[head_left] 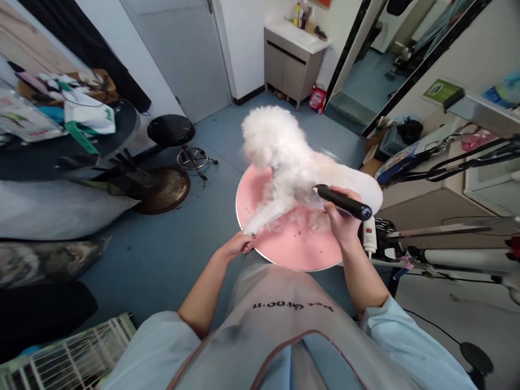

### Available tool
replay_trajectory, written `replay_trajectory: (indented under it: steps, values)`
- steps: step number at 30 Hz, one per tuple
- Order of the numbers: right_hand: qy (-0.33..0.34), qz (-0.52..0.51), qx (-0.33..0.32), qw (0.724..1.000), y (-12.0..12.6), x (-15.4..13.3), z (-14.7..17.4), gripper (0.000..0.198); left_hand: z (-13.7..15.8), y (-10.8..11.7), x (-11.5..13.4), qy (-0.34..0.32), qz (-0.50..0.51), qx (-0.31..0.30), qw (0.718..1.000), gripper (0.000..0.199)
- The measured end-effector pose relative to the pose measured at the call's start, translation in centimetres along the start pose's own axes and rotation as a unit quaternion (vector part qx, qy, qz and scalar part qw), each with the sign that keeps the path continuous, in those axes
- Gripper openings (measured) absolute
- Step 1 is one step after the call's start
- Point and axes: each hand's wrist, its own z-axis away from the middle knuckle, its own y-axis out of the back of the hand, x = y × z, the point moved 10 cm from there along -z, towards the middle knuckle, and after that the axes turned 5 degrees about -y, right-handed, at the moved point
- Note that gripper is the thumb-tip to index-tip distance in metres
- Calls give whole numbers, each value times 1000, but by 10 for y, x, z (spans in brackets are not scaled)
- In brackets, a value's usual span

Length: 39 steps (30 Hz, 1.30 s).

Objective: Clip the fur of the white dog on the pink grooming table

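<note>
A fluffy white dog (274,138) is on a round pink grooming table (300,249), its head toward the far left and its rump to the right. My left hand (239,245) is closed round the end of the dog's outstretched leg at the table's near left edge. In my right hand (343,219) is a black cordless clipper (344,202), its head pointing left against the fur on the dog's side. Loose tufts of cut white fur (312,221) lie on the pink top below the dog.
A white bottle (369,237) stands right of the table beside a black tool holder. At the left are a black stool (171,130) and a cluttered dark table (122,127). Metal bars and straps jut in from the right; a wire cage (77,357) sits at lower left.
</note>
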Motion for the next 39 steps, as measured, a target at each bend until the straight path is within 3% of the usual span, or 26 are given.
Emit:
replay_trajectory:
  steps: [2, 7, 13, 19, 21, 24, 30, 34, 36, 39]
  values:
    - [-6, 10, -14, 1000, -4, -2, -5, 43, -4, 1, -3, -6, 2, -5, 1000, 24]
    - [-9, 112, -159, 981, -39, -3, 6, 37, -13, 4, -12, -20, 7, -17, 1000, 19]
    - [50, 98, -80, 991, -24, -29, -11, 41, -19, 5, -22, -28, 30, -34, 999, 10]
    - [19, 168, -227, 959, -66, -5, 3, 38, -20, 1, -27, -35, 27, -58, 997, 12]
    - [11, 143, -198, 970, -57, -12, -15, 38, -20, 2, -28, -32, 39, -54, 997, 9]
    - [15, 98, -88, 991, -37, -35, -58, 37, -20, -3, -19, -40, 57, -62, 996, 8]
    - [32, 194, -188, 962, -74, -41, -84, 43, -26, -20, 37, -111, 148, -104, 977, 11]
    - [45, 178, -112, 977, -62, -31, -100, 43, -31, -6, 39, -116, 121, -72, 983, 8]
    - [45, 192, -131, 972, -73, -18, -92, 42, -37, -3, 27, -96, 98, -64, 989, 12]
    - [17, 239, -271, 932, -104, 12, -41, 32, -55, -12, 9, -57, 81, -56, 993, 20]
